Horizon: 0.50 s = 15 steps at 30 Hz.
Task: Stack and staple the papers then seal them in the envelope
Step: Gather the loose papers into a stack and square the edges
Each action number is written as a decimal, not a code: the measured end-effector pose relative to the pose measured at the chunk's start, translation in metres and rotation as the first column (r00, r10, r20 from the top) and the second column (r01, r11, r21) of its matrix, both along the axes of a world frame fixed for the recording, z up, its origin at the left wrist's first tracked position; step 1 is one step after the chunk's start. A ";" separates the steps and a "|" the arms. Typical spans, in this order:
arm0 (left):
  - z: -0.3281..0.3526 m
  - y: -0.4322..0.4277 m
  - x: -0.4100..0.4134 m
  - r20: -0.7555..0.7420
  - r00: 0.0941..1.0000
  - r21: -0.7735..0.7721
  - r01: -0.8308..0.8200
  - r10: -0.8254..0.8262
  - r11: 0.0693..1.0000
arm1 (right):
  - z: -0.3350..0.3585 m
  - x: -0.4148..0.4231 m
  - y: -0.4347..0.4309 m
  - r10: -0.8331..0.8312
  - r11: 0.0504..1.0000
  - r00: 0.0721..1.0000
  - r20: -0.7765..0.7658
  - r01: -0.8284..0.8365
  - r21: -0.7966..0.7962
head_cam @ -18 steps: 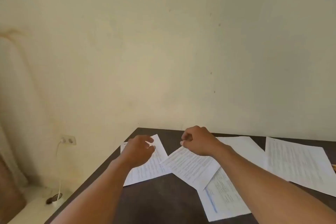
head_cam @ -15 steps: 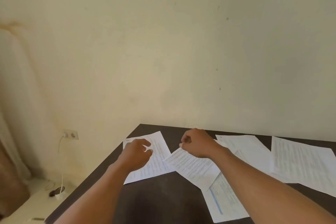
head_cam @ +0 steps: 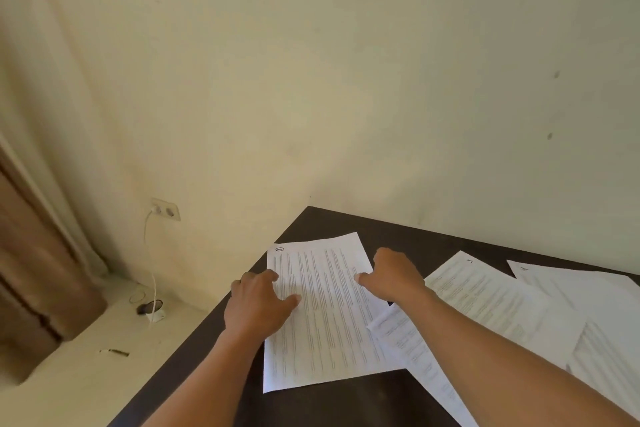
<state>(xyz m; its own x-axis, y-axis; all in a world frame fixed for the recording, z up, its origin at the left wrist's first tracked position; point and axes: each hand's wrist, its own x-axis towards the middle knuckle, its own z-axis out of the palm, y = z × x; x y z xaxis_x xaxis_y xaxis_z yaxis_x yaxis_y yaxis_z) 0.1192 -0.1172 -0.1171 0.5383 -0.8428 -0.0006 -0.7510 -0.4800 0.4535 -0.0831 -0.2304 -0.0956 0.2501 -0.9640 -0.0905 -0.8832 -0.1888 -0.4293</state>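
Note:
A white printed sheet (head_cam: 329,315) lies at the left end of the dark table (head_cam: 329,220), with a circled mark in its top left corner. My left hand (head_cam: 258,305) grips its left edge, thumb and fingers lying on the page. My right hand (head_cam: 391,277) holds its right edge, thumb pointing onto the page. Whether another sheet lies under it I cannot tell. More printed sheets lie to the right: one partly under the held sheet (head_cam: 415,350), one further right (head_cam: 485,295) and others at the right edge (head_cam: 588,295). No stapler or envelope is in view.
The table stands against a cream wall, and its left edge runs diagonally down to the bottom. Left of it are a wall socket (head_cam: 165,209) with a white cable, a small dark object on the floor (head_cam: 150,308) and a brown curtain (head_cam: 34,270).
My right hand has carried its sheet leftward onto the far-left sheet. My left hand has shifted to the left edge. The camera has swung left and tilted down.

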 end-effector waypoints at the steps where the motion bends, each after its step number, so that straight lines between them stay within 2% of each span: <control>1: -0.002 -0.004 0.002 0.011 1.000 0.008 -0.001 0.001 1.000 | -0.003 0.005 -0.004 -0.008 1.000 1.000 0.006 0.008 0.028; 8: -0.010 -0.018 0.008 -0.060 0.997 -0.057 -0.045 0.041 0.997 | -0.021 0.024 -0.015 -0.104 0.989 0.994 0.042 0.099 0.113; 11: -0.009 -0.016 0.008 -0.120 0.991 -0.093 -0.065 0.054 0.994 | -0.024 0.028 -0.018 -0.118 0.990 0.990 0.078 0.110 0.092; 13: -0.008 -0.014 0.008 -0.166 0.985 -0.123 -0.071 0.050 0.990 | -0.026 0.030 -0.017 -0.117 0.992 0.981 0.154 0.108 0.066; 15: -0.006 -0.012 0.008 -0.249 0.967 -0.160 -0.095 0.054 0.983 | -0.021 0.031 -0.013 -0.084 0.996 0.947 0.309 0.073 0.046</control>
